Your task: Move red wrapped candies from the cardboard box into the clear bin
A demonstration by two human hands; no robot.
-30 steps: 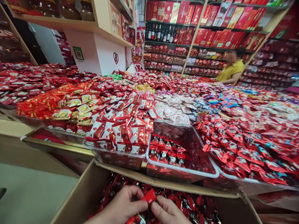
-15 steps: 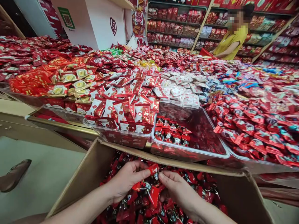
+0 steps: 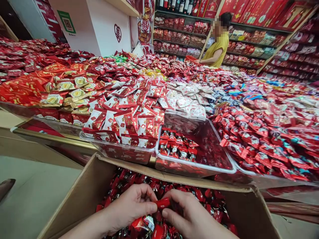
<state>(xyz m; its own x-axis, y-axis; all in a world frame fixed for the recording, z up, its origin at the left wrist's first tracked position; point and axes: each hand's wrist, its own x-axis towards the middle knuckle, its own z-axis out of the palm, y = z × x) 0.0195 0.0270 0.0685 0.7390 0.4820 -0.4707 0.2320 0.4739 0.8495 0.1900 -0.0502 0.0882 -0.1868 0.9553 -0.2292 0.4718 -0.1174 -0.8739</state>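
Observation:
My left hand [image 3: 132,205] is closed, thumb and fingertips pinching one end of a red wrapped candy [image 3: 163,202]. At the other end of that candy, my right hand [image 3: 185,210] curls its fingers and thumb round it. Below my left thumb a red wrapped candy with a shiny printed face [image 3: 144,224] shows; whether the hand holds it I cannot tell. Both hands are inside an open cardboard box [image 3: 74,196], over a heap of red and black wrapped candies [image 3: 127,177]. Beyond the box, a clear plastic bin [image 3: 196,166] holds rows of similar candies at its left side.
Bins of red-and-white packets [image 3: 124,122] and red wrapped sweets [image 3: 261,142] flank the clear bin. A white pillar [image 3: 107,26] rises behind at left. A person in a yellow top [image 3: 216,49] stands across the display, before stocked shelves [image 3: 179,31].
The candy between my hands has turned, its red wrapper end now uppermost. My hands have shifted slightly lower. The person in yellow appears further left, and the view has shifted.

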